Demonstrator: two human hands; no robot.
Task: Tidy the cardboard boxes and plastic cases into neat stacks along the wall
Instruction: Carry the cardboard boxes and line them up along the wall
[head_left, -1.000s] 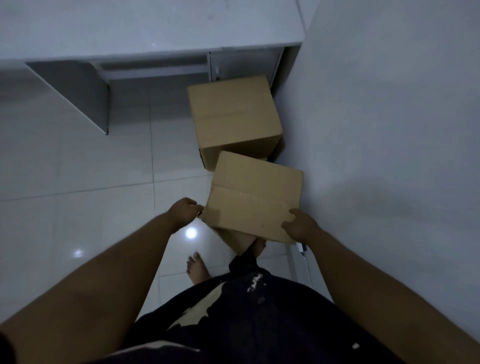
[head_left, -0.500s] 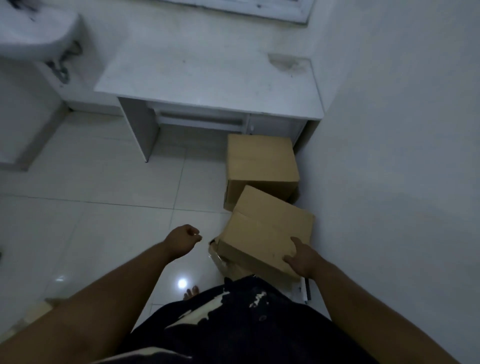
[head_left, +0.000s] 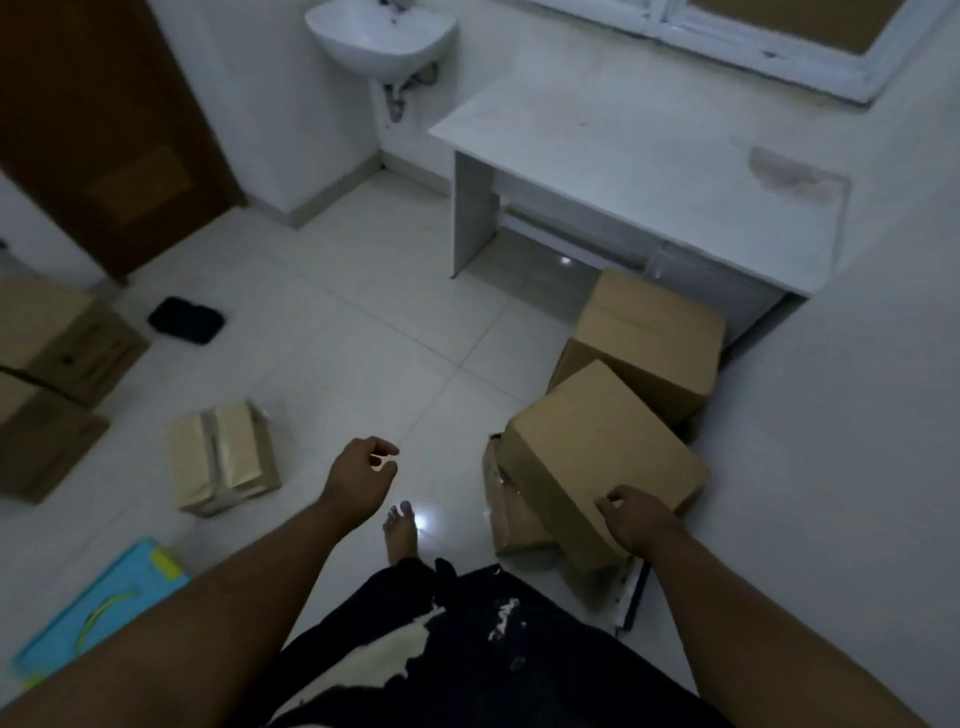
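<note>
Fingers of the right hand lie curled over the near corner of the top cardboard box, bearing on it from above; whether they grip or just press, cannot tell. Left hand hangs loosely open over bare floor, holding nothing, well apart from that box.

Top cardboard box sits skewed on a lower box, long axis running from the right hand away and left, not parallel to the wall. Far corner touches or nearly touches the next carton by the desk.

Judgement: next move is a twist to square it with the wall. Right hand is on it; left must come across to the free left edge. Little room wall-side, open floor to the left. Loose small box and blue case lie left, nearer the left hand, not yet stacked.
</note>
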